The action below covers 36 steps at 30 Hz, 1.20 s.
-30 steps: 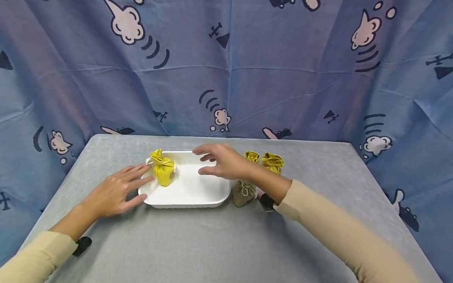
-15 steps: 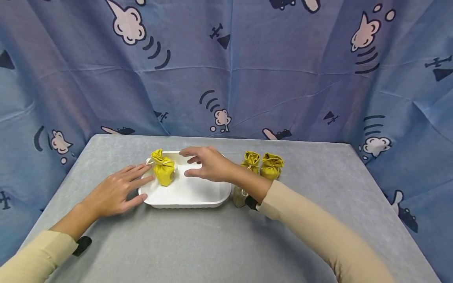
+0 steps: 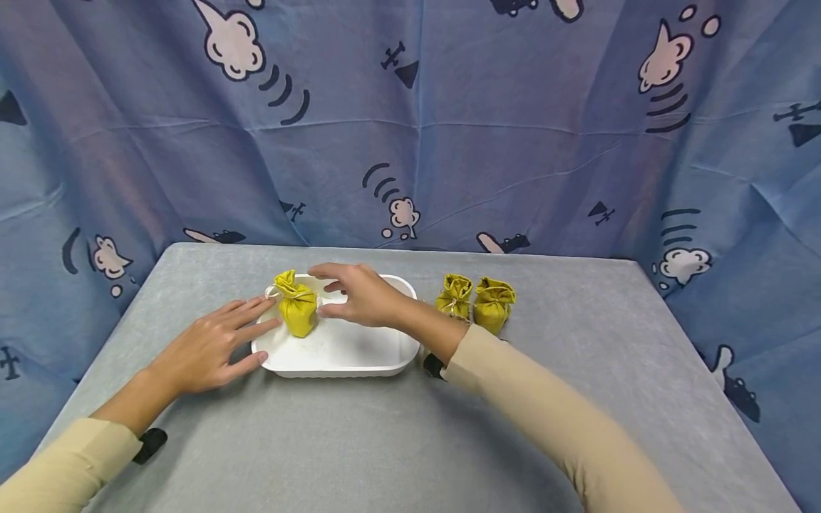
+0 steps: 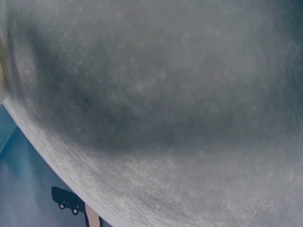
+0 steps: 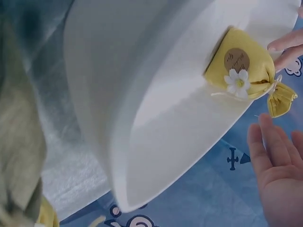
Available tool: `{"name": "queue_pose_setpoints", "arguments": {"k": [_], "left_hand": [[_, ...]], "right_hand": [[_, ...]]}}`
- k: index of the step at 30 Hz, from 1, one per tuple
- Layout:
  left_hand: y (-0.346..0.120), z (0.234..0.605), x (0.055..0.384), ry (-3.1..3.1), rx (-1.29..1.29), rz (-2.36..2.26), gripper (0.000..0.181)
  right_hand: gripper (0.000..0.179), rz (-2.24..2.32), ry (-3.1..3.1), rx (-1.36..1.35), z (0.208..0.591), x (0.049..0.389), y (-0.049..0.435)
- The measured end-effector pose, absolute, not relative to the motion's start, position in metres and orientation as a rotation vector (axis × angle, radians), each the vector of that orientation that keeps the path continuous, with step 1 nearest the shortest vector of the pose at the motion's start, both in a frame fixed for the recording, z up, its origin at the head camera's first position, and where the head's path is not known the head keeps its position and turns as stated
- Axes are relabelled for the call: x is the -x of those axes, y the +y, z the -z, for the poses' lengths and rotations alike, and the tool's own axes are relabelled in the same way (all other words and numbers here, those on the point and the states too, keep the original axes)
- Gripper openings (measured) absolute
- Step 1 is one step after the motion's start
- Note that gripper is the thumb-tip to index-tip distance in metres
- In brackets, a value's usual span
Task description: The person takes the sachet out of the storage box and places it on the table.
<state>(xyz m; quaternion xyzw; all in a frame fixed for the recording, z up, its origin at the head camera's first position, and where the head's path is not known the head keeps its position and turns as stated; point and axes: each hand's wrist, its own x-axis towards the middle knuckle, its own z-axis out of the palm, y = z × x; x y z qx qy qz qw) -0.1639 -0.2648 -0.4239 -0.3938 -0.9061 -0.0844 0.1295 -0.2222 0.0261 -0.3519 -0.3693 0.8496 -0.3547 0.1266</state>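
Note:
A yellow drawstring pouch [image 3: 298,313] with a gathered top stands at the left end of a white tray [image 3: 359,353]. In the right wrist view the pouch [image 5: 253,52] carries a white flower and a round brown label. My left hand [image 3: 214,345] has its fingers spread, tips at the tray's left rim beside the pouch. My right hand [image 3: 359,296] hovers over the tray, thumb and fingers apart and nothing held between them. Its thumb tip is close to the pouch's right side; fingers [image 5: 272,146] appear apart from the pouch in the right wrist view.
Right of the tray stand two more yellow pouches [image 3: 454,296] [image 3: 494,306]. My right forearm covers what lies in front of them. The grey table [image 3: 308,442] ends at a patterned blue curtain [image 3: 513,157]. The left wrist view shows mostly table surface.
My right hand has moved left over the tray, from its right part to close beside the pouch. The left hand and the pouch have stayed in place.

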Motion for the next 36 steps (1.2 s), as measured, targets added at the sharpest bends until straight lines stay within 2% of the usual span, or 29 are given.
{"name": "queue_pose_setpoints", "arguments": {"k": [21,36], "left_hand": [[-0.267,0.428,0.165,-2.6,1.159,0.273,0.053],[-0.266,0.427,0.167,-2.594,1.163,0.281,0.053]], "right_hand": [[0.066,1.005,2.507,1.085,0.364,0.229,0.0],[0.063,0.865,2.501,1.07,0.357,0.234,-0.016]]}}
